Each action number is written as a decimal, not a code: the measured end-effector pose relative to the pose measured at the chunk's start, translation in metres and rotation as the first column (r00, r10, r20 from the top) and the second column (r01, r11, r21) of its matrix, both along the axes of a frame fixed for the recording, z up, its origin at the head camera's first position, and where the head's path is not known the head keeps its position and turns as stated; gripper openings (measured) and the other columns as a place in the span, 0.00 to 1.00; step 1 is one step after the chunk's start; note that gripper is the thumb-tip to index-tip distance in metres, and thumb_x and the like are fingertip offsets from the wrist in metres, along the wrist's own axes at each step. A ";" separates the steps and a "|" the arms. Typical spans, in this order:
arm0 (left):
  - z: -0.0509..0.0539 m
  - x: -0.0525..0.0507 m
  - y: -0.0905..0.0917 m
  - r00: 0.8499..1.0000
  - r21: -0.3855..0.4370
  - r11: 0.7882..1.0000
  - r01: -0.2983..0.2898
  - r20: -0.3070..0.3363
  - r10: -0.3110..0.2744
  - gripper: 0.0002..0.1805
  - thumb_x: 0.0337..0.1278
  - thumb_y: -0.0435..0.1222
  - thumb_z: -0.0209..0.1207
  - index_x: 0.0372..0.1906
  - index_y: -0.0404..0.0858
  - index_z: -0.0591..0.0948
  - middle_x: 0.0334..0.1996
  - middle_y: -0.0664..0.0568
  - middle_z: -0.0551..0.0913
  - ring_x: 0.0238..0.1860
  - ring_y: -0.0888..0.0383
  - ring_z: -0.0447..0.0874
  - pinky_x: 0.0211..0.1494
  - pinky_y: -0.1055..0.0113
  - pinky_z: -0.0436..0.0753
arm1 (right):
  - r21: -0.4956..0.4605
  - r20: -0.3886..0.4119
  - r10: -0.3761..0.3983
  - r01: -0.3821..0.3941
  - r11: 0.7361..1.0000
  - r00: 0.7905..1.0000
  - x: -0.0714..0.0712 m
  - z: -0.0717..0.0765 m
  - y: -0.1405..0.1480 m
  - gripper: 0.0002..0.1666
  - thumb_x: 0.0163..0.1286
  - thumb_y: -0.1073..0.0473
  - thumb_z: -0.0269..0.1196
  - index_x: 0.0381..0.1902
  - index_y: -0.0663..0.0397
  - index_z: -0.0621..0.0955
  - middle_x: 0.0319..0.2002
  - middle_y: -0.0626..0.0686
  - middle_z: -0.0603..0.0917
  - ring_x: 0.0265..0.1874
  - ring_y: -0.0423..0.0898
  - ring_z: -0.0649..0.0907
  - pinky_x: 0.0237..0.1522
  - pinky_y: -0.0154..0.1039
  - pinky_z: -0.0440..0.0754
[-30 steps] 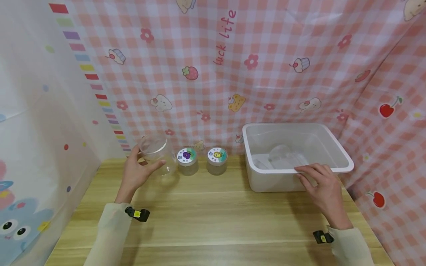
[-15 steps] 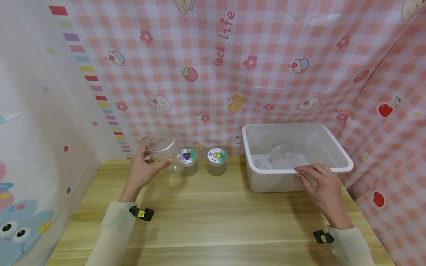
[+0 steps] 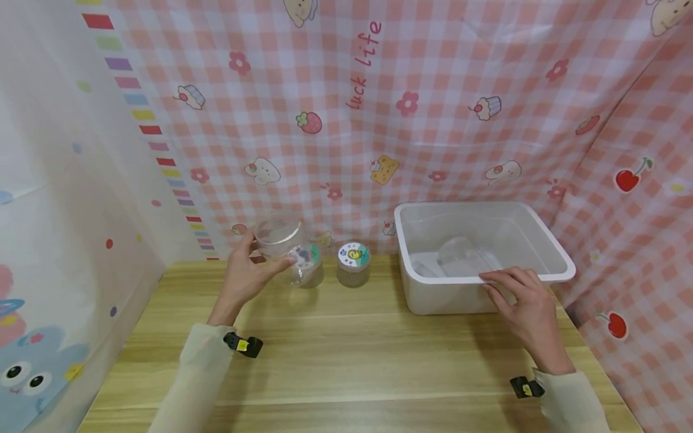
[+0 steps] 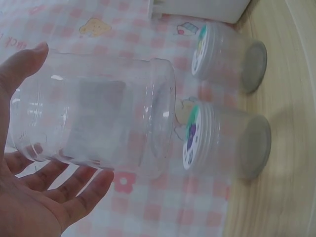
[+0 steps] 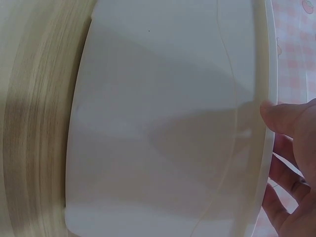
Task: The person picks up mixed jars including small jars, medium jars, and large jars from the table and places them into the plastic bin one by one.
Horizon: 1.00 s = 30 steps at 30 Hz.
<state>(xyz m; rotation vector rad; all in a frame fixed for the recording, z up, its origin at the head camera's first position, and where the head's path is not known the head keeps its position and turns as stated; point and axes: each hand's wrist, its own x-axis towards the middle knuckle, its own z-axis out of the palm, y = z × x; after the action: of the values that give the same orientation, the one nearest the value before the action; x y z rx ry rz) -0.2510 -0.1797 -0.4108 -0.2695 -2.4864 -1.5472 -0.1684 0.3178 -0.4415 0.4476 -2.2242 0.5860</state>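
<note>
My left hand (image 3: 251, 278) grips a clear plastic jar (image 3: 281, 240) between thumb and fingers. The jar is raised off the table and overlaps one of two small lidded tubs in the head view. In the left wrist view, the clear jar (image 4: 94, 108) is apart from that tub (image 4: 222, 140), whose round label has a purple picture. To its right stands the other lidded tub (image 3: 354, 264), with a yellow picture on its label. My right hand (image 3: 527, 313) pinches the near rim of a white plastic bin (image 3: 449, 297), thumb on the outer side (image 5: 279, 116).
Inside the bin lies a clear, see-through item (image 3: 460, 255), its shape hard to tell. The wooden table (image 3: 352, 367) extends toward me. A pink checked cloth (image 3: 325, 78) hangs behind, and a white patterned cloth (image 3: 70, 198) hangs at the left.
My left hand has carried the clear jar to the right, from beside the purple-labelled tub to where it overlaps that tub in view. My right hand stays on the bin's rim.
</note>
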 end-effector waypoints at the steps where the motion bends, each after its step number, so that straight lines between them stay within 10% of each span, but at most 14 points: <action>1: 0.000 -0.001 0.002 1.000 0.003 1.000 0.004 0.002 -0.004 0.48 0.50 0.48 0.77 0.76 0.55 0.66 0.66 0.48 0.75 0.62 0.47 0.75 0.61 0.49 0.78 | 0.000 0.004 0.001 -0.001 1.000 1.000 0.000 0.000 0.000 0.25 0.46 0.74 0.79 0.44 0.52 0.90 0.37 0.51 0.87 0.38 0.50 0.78 0.39 0.38 0.72; 30: 0.021 -0.009 0.062 0.989 0.052 0.988 0.142 -0.053 -0.139 0.49 0.47 0.46 0.79 0.75 0.62 0.67 0.62 0.50 0.78 0.56 0.47 0.81 0.56 0.46 0.85 | 0.004 0.018 0.006 -0.006 1.000 1.000 0.000 -0.001 0.001 0.24 0.48 0.74 0.78 0.44 0.52 0.90 0.38 0.53 0.87 0.40 0.52 0.79 0.42 0.40 0.72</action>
<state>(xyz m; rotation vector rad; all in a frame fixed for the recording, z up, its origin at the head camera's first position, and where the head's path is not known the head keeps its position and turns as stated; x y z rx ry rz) -0.2604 -0.1173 -0.3896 -0.4777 -2.4289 -1.6394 -0.1688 0.3189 -0.4423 0.4530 -2.2424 0.5913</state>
